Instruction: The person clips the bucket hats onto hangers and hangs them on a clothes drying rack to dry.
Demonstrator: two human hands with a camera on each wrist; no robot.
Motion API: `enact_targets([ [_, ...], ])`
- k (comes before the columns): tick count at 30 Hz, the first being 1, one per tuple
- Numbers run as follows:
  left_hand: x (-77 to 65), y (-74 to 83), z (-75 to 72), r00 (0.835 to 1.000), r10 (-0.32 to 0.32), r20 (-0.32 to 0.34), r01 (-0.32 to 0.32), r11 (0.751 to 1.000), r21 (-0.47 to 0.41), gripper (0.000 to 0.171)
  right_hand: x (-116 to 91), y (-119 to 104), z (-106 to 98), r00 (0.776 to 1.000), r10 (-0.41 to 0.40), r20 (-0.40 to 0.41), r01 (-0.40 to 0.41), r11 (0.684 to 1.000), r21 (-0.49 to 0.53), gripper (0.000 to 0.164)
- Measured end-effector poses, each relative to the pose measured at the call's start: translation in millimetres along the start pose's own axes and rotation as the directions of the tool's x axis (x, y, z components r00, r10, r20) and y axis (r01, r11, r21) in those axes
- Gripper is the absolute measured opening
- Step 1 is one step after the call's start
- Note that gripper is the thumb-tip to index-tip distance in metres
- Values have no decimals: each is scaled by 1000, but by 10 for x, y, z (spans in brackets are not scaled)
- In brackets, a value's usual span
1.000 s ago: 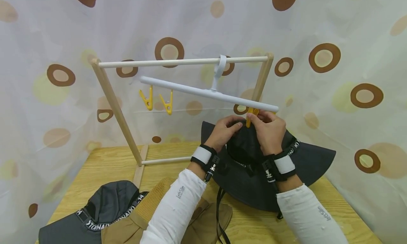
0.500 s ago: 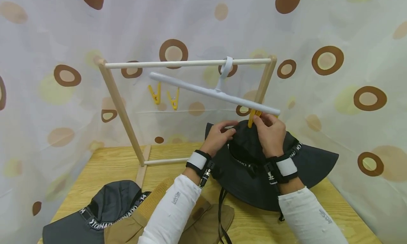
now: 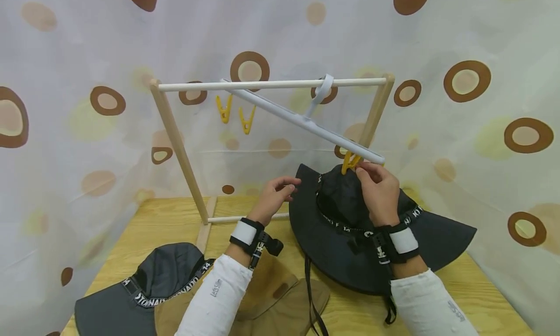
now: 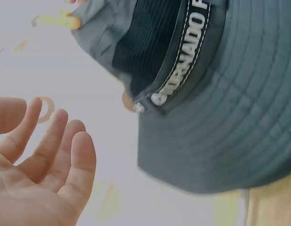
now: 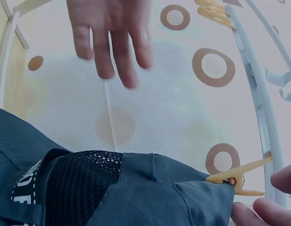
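Note:
A dark wide-brimmed hat [image 3: 332, 248] hangs at a tilt, its crown gripped by a yellow clip [image 3: 348, 163] on the lower end of the white hanger [image 3: 302, 121]. My right hand [image 3: 379, 190] is beside the crown and clip. In the right wrist view, the visible fingertips [image 5: 282, 178] are spread apart, with no clip or fabric pinched between them. My left hand [image 3: 273, 200] is in the air left of the brim, apart from it, with relaxed fingers; the left wrist view shows its palm [image 4: 37, 179] holding nothing.
The hanger hooks over the top rod of a wooden rack [image 3: 179, 153]. Two more yellow clips [image 3: 224, 110] dangle from its raised left end. A grey hat [image 3: 168, 273] and a brown hat [image 3: 280, 311] lie on the table [image 3: 144, 226], near the left forearm.
My left hand has left the crown and moved left and down. The right hand has eased away from the clip. The hanger tilts more steeply, its left end higher.

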State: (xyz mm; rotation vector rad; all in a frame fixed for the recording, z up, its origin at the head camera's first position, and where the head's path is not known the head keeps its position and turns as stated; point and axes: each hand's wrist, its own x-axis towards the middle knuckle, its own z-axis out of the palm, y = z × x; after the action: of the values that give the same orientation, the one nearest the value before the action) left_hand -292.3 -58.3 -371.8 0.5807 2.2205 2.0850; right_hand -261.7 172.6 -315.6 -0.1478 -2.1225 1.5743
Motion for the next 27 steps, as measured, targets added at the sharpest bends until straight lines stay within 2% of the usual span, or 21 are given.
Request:
enact_targets([
  [4, -152, -14, -197, 998, -15, -58, 17, 1000, 22, 31, -54, 24, 46, 999, -42, -19, 42, 999, 20, 30],
  [8, -355, -23, -363, 997, -37, -70, 39, 999, 25, 29, -139, 28, 91, 987, -137, -79, 138, 990, -3, 28],
  [12, -625, -16, -502, 994, -72, -81, 74, 997, 15, 28, -252, 17, 163, 953, -265, -148, 263, 964, -33, 23],
  [15, -824, -17, -577, 990, -91, -107, 95, 995, 31, 28, -346, 7, 233, 922, -350, -164, 350, 936, -31, 19],
  [20, -1115, -76, -674, 983, -115, -142, 127, 989, 81, 28, -531, 4, 397, 893, -439, -102, 442, 897, 20, 15],
  [27, -1442, -196, -787, 974, -164, -158, 183, 977, 111, 29, -824, 38, 672, 872, -487, 47, 484, 873, 54, 14],
])
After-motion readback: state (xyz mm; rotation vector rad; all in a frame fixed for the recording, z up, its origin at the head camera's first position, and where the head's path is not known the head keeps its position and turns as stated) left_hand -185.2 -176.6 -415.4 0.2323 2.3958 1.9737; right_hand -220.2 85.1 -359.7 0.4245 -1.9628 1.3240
